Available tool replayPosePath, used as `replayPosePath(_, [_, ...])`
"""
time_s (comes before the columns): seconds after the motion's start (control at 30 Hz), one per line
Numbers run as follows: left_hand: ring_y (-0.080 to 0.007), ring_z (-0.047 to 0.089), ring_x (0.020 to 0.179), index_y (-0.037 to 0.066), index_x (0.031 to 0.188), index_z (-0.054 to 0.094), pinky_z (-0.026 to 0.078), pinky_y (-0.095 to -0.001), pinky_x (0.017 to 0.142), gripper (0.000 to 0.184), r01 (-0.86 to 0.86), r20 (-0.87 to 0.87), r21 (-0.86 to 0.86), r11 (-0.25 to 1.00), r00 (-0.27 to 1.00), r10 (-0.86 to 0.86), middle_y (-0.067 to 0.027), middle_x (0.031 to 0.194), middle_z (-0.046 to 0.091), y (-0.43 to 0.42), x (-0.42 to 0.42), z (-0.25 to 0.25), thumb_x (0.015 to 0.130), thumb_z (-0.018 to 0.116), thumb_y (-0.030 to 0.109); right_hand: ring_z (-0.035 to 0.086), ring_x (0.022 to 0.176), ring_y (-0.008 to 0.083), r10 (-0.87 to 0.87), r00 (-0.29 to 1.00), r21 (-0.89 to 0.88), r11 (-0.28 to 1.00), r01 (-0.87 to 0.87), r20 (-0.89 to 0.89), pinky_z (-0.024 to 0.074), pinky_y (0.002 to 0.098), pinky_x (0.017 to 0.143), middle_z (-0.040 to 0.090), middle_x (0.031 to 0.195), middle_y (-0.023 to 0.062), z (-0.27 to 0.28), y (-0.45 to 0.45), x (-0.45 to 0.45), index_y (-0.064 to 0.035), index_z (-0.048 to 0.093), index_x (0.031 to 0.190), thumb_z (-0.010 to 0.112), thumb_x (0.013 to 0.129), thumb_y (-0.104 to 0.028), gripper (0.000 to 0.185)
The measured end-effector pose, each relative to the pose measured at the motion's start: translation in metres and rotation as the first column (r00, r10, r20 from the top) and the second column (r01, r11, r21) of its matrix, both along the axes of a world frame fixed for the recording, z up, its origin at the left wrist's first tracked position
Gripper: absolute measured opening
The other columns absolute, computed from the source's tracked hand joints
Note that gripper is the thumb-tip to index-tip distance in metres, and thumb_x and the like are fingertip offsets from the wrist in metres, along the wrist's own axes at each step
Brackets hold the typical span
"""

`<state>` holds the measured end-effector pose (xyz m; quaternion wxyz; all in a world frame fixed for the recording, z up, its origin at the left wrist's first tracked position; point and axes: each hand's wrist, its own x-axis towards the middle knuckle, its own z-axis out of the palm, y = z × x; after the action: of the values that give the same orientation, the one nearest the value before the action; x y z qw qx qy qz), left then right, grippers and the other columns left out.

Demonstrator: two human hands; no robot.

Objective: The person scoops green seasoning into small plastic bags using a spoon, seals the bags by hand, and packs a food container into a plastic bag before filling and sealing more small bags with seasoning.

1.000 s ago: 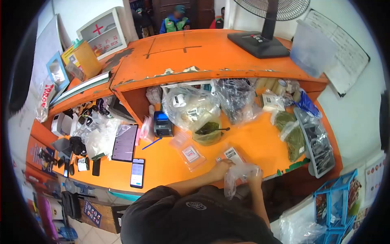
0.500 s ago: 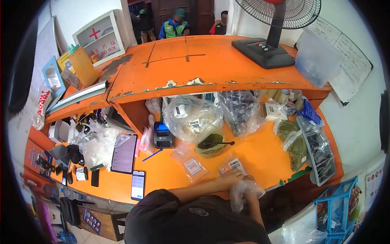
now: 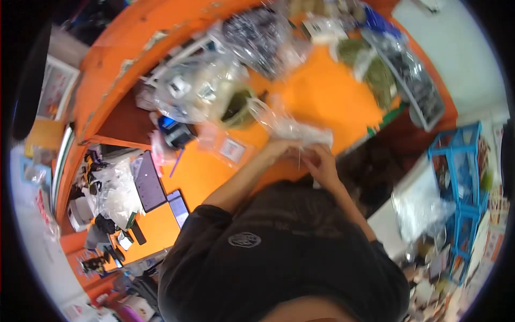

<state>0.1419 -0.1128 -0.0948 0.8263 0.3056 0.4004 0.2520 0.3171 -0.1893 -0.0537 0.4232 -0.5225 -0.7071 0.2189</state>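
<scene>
Both my hands meet near the front edge of the orange desk (image 3: 316, 96). My left hand (image 3: 285, 149) is closed on a crumpled clear plastic bag (image 3: 292, 129), which stretches up and away over the desk. The fingers of my right hand (image 3: 321, 161) pinch the same bag at its near end. Left of them lies a flat clear packet with a white label (image 3: 232, 150). Behind it is an open bag of green material (image 3: 236, 110). Motion blurs the fingers and the bag.
A blue-black device (image 3: 176, 131), a tablet (image 3: 147, 182) and a phone (image 3: 177, 208) are on the left. Large plastic bags (image 3: 198, 86) lie at the back. Green packets (image 3: 370, 70) and a grey tray (image 3: 410, 80) are at the right, above a blue rack (image 3: 456, 177).
The view has tilted down and turned. The clear bag, which hung below my hands, now extends above them over the desk. My hands have come close together.
</scene>
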Motion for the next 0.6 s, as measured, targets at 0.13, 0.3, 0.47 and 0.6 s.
replayPosePath(0.13, [-0.0213, 0.062, 0.09, 0.006, 0.113, 0.059, 0.049, -0.0325, 0.078, 0.036, -0.034, -0.084, -0.183, 0.983, 0.996, 0.019, -0.009, 0.099, 0.065, -0.013, 0.006, 0.01, 0.085, 0.07, 0.026, 0.058, 0.085, 0.0288, -0.046, 0.999, 0.086, 0.995, 0.048, -0.027, 0.0462, 0.0361, 0.074, 0.06, 0.089, 0.01, -0.024, 0.0, -0.002, -0.0065, 0.067, 0.095, 0.071, 0.067, 0.001, 0.029])
replayPosePath(0.3, [-0.019, 0.062, 0.089, 0.007, 0.11, 0.061, 0.045, -0.0321, 0.075, 0.031, -0.064, -0.021, -0.088, 0.994, 0.998, 0.062, -0.007, 0.097, 0.065, -0.016, 0.006, 0.01, 0.087, 0.068, 0.026, 0.058, 0.078, 0.0229, -0.07, 0.986, 0.087, 0.993, 0.084, -0.151, 0.0449, 0.0333, 0.068, 0.06, 0.08, 0.0081, -0.031, 0.005, -0.007, -0.0066, 0.071, 0.089, 0.07, 0.071, 0.001, 0.019])
replayPosePath(0.47, [-0.0187, 0.063, 0.089, 0.006, 0.105, 0.064, 0.043, -0.0284, 0.07, 0.027, -0.05, -0.061, -0.069, 0.996, 0.997, 0.046, -0.0081, 0.096, 0.066, -0.02, 0.009, 0.002, 0.09, 0.063, 0.027, 0.056, 0.073, 0.0153, -0.296, 0.829, -0.39, 0.915, 0.104, -0.474, 0.044, 0.03, 0.065, 0.06, 0.078, 0.0069, -0.026, 0.012, -0.007, -0.0044, 0.07, 0.085, 0.066, 0.08, -0.002, 0.007])
replayPosePath(0.6, [-0.0201, 0.064, 0.089, 0.003, 0.105, 0.063, 0.044, -0.0282, 0.069, 0.026, -0.101, -0.104, -0.045, 0.994, 0.99, 0.096, -0.0097, 0.097, 0.067, -0.022, 0.011, 0.009, 0.089, 0.064, 0.025, 0.055, 0.069, 0.0172, -0.246, 0.867, -0.471, 0.882, 0.015, -0.434, 0.044, 0.0307, 0.063, 0.06, 0.079, 0.0079, -0.039, 0.016, 0.0, -0.0026, 0.068, 0.081, 0.063, 0.083, -0.009, 0.008])
